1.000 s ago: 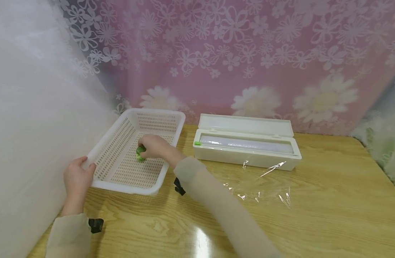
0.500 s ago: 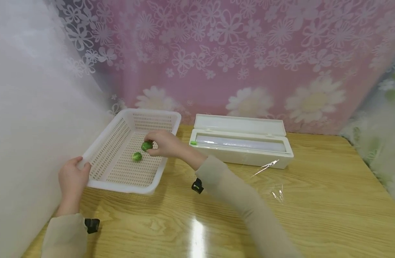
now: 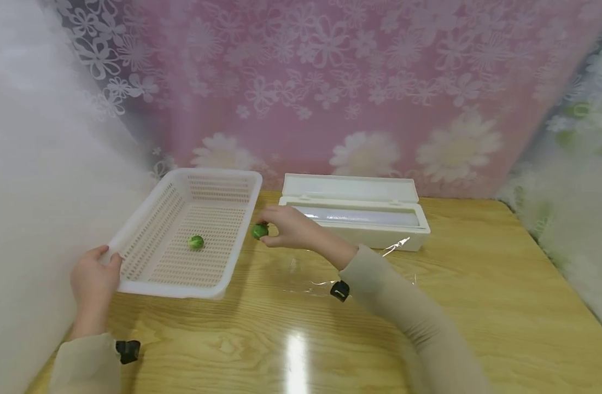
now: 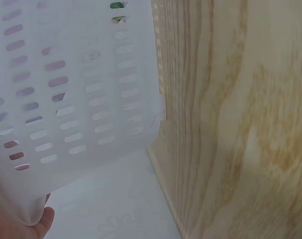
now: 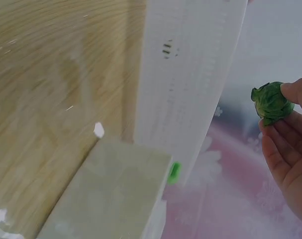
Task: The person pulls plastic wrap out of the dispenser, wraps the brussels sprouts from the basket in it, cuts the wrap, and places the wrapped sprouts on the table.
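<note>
A small green sprout [image 3: 259,231] is pinched between thumb and fingers of the right hand [image 3: 293,229], held just right of the basket's right rim. In the right wrist view the leafy sprout [image 5: 272,103] shows clearly at the fingertips of the right hand [image 5: 295,159]. The left hand [image 3: 95,276] grips the near left corner of the white slotted basket [image 3: 126,286]. Another green sprout [image 3: 196,242] lies on the basket floor. From the left wrist camera, the basket's slotted wall [image 4: 81,99] fills the upper left, with part of the left hand [image 4: 16,221] at its corner.
A white wrap box [image 3: 379,236] with its lid raised and a roll inside stands right of the basket. Clear film [image 3: 305,273] spreads from it over the wooden table [image 3: 232,339]. A pink floral curtain [image 3: 301,137] hangs behind, and white cloth [image 3: 45,191] on the left.
The right hand has lifted a sprout out of the basket and moved right, past the rim. The second sprout came into sight on the basket floor. The left hand keeps its grip on the corner.
</note>
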Motion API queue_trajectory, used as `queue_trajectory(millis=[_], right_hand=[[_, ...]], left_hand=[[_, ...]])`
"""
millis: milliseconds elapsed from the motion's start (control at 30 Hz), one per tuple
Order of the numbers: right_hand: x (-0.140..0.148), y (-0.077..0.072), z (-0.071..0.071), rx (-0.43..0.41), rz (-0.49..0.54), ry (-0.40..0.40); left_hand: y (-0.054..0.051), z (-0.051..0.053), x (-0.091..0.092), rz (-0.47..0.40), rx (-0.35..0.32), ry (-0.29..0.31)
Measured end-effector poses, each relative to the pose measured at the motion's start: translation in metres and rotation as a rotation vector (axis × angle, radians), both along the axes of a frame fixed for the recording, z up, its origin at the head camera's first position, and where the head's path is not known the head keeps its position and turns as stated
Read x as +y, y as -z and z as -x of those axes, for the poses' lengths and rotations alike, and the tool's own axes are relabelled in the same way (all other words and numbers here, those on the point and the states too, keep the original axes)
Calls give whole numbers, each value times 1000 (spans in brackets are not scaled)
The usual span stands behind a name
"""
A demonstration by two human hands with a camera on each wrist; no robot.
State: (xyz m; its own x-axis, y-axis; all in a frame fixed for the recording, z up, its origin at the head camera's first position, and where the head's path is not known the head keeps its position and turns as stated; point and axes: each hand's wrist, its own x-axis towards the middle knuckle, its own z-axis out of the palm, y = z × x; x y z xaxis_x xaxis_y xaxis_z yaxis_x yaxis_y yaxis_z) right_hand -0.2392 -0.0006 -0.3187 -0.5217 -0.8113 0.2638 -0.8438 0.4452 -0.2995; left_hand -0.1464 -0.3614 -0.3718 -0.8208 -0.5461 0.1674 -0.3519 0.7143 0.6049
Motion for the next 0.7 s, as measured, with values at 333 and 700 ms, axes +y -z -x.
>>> queue_trajectory(millis=[333,700], right_hand=[[66,22,-3,39,9,67],[131,49,-10,14,4,149]], left_hand=[[1,0,-5,7,10,-7],[1,0,-3,-16,-11,-14]])
